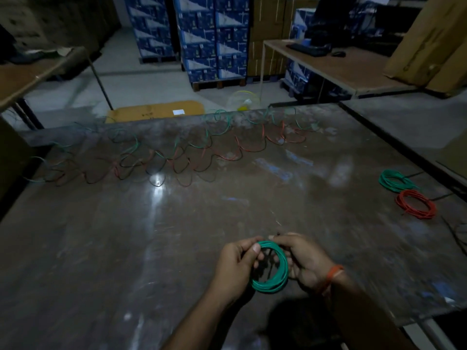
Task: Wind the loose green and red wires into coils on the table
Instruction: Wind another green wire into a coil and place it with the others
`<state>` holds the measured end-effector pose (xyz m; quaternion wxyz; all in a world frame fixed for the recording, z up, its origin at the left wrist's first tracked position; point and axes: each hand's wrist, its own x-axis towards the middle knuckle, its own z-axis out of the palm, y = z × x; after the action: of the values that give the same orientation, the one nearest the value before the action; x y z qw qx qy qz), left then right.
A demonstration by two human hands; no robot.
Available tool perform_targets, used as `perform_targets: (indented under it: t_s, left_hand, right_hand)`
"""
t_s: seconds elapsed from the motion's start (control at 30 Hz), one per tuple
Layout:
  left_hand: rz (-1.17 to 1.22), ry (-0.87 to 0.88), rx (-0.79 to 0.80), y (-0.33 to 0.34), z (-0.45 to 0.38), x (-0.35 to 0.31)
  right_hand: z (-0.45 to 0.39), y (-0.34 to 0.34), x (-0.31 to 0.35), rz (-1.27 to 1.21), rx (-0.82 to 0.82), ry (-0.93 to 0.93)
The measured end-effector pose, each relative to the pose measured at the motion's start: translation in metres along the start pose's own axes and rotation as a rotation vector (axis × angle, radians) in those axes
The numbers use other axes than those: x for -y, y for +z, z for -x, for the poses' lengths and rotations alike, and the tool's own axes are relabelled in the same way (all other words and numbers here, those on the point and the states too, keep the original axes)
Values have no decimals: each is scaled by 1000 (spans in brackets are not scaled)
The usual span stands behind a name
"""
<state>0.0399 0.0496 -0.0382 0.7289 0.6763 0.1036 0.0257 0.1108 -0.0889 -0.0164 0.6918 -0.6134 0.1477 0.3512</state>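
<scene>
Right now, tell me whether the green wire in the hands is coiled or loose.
Coiled: green wire forms a tight ring, held between both hands.

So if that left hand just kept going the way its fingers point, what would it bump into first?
Most likely the right hand: the left hand points across the green coil that both hold, though depth is hard to judge.

Pretty scuffed dark table (177, 236) here, shiny in patches. Loose green and red wires (161, 157) are sprawled in loops along the far edge, and two finished coils, green (395, 181) and red (415, 203), are parked just beside each other at the right.
</scene>
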Motion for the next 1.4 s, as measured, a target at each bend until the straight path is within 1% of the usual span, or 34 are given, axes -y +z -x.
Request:
perform_targets:
  t_s: [0.07, 0.13, 0.2, 0.27, 0.33, 0.43, 0.5, 0.67, 0.83, 0.93, 1.1, 1.23, 1.4]
  left_hand:
    - [-46, 29, -26, -7, -1, -1]
    - [-52, 43, -51, -13, -1, -1]
    - [-22, 33, -76, -18, -1, -1]
    - [11, 2, -88, -22, 0, 0]
    - [89, -44, -84, -25, 0, 0]
    - [294, -157, -94, -30, -1, -2]
    - [353, -210, -103, -32, -3, -3]
    - [310, -154, -83, -32, -6, -9]
    - [315, -141, -76, -35, -15, -13]
    - [330, -158, -44, -33, -16, -12]
    - [293, -182, -121, -14, -19, -8]
    - [314, -168, -158, 17, -24, -6]
    - [311, -160, -140, 67, -34, -12]
  right_hand:
    - [-3, 8, 0, -52, 94, 102]
    - [-4, 15, 0, -133, 202, 139]
    - [-5, 23, -3, -161, 246, 50]
    - [-9, 30, -9, -101, 207, -104]
    - [-9, 35, -12, 8, 144, -212]
    - [-10, 38, -16, 74, 177, -291]
    - [-7, 42, -16, 54, 215, -305]
    - [-7, 44, -11, 125, 213, -343]
    - [-10, 44, -10, 154, 219, -349]
    - [-9, 39, -10, 184, 227, -352]
    - [-2, 21, -8, 255, 221, -370]
    - [10, -3, -5, 285, 185, -447]
    - [17, -50, 1, 374, 94, -617]
